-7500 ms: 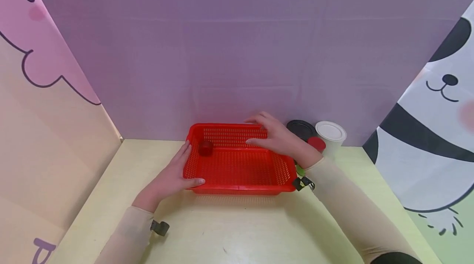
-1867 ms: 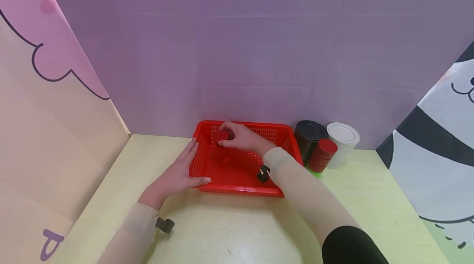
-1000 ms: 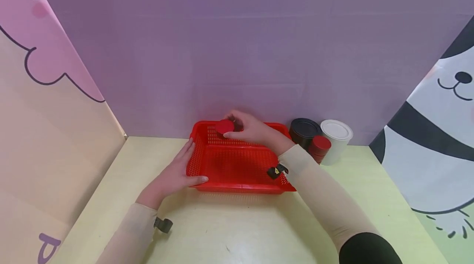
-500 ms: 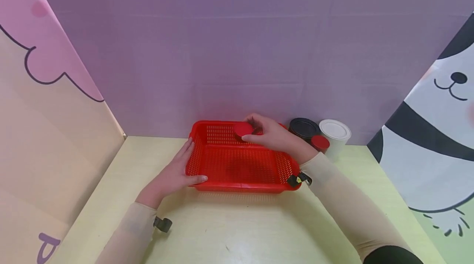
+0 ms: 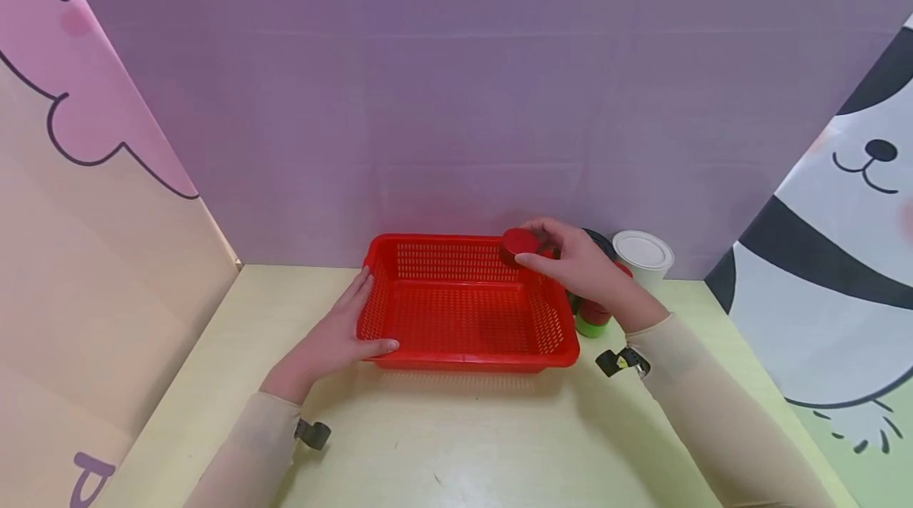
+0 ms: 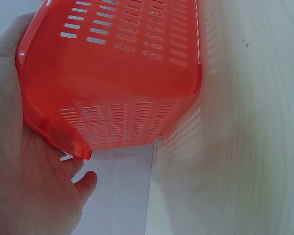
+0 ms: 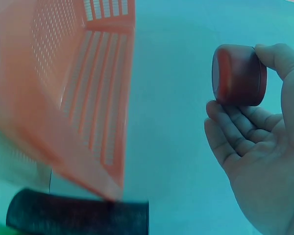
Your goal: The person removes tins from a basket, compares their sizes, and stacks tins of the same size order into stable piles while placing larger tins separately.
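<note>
My left hand (image 5: 330, 345) grips the near left corner of a red slotted plastic basket (image 5: 464, 365), the thumb over its rim and the fingers along the left side. The left wrist view shows the basket's outer wall (image 6: 122, 73) close beside that hand. My right hand (image 5: 581, 262) pinches a small round red canister (image 5: 519, 245) at the basket's far right corner, overlapping the rim in the head view. From the right wrist, the canister (image 7: 240, 76) shows on its side between thumb and fingers, apart from the basket.
Beside the basket's right side stand a white lidded canister (image 5: 643, 250), a black one (image 5: 597, 241) mostly hidden by my right hand, and a red stack (image 5: 594, 311) with a green base (image 5: 590, 329). A purple backdrop (image 5: 471, 135) rises behind the table (image 5: 442, 444).
My right hand reached into the basket, took the red canister from its far left corner, lifted it and carried it right along the far rim. My left hand has stayed on the basket.
</note>
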{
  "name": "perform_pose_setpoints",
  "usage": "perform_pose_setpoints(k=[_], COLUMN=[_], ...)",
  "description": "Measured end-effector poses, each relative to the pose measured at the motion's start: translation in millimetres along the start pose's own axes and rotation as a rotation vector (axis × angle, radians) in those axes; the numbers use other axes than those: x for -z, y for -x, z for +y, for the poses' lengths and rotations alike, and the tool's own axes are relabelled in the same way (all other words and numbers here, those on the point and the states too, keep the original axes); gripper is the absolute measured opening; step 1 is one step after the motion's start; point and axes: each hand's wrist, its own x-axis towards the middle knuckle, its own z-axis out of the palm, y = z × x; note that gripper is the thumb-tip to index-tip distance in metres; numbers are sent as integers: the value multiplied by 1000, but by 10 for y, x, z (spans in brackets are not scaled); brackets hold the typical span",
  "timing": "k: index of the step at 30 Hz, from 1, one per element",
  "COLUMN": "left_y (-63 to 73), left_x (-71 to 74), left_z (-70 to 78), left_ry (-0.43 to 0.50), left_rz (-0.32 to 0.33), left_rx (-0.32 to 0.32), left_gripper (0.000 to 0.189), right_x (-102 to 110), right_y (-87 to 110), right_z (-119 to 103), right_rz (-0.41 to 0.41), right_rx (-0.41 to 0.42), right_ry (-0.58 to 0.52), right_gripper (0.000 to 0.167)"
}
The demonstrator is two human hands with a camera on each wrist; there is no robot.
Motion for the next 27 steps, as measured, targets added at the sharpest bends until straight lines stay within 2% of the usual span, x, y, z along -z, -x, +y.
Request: perform_pose_setpoints(k=[8,15,20,27], left_y=[4,-6,2,-2], left_x=[-8,1,1,-3], left_z=[-17,-22,-23,-24], left_ry=[11,16,22,26], left_rz=[4,-1,4,6], left_rx=[7,7,9,15], left_gripper=[128,128,129,130], right_x=[228,352,401,513], right_y=[199,362,432,592], right_z=[142,248,325,449], right_rz=[114,208,253,292], right_rx=[-27,-34,-29,-73], right_ry=[-10,38,29,35], right_gripper=[48,51,50,52])
